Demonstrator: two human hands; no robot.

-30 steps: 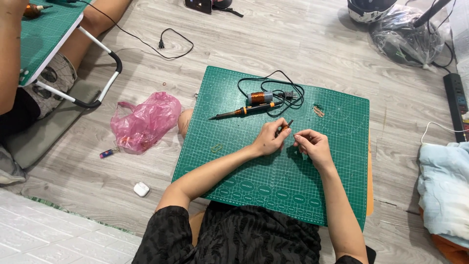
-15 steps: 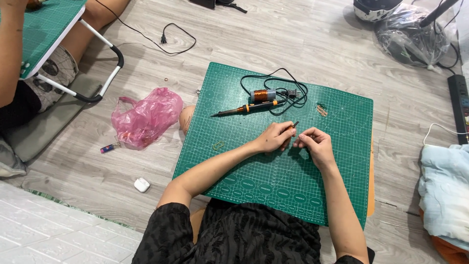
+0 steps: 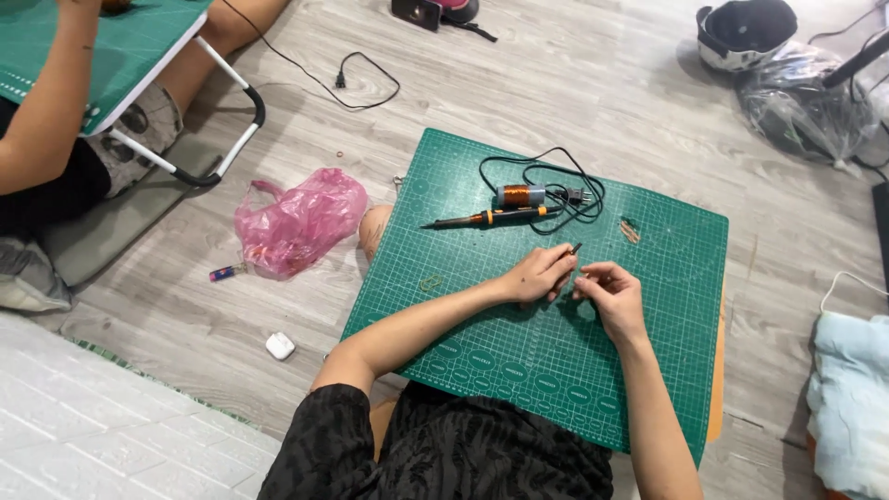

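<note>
My two hands meet over the middle of a green cutting mat (image 3: 482, 361) lying on the floor. My left hand (image 3: 540, 275) grips a thin dark tool like tweezers (image 3: 574, 249), its tip pointing up and away. Just to its right, my right hand (image 3: 608, 289) has its fingertips pinched together on a tiny part too small to make out. The two hands almost touch. Beyond them on the mat lie a soldering iron (image 3: 482, 219) with an orange and black handle, a spool of copper wire (image 3: 520, 194) and a coiled black cord (image 3: 560, 181).
A pink plastic bag (image 3: 298, 222) lies left of the mat, with a small white case (image 3: 280, 345) nearer me. Another person sits at a folding table (image 3: 139, 56) at the far left. A light blue cloth (image 3: 847, 398) is at the right; a bagged helmet (image 3: 755, 32) lies at the back.
My hands have stayed together over the mat's middle, with only small finger movements. The view has shifted slightly.
</note>
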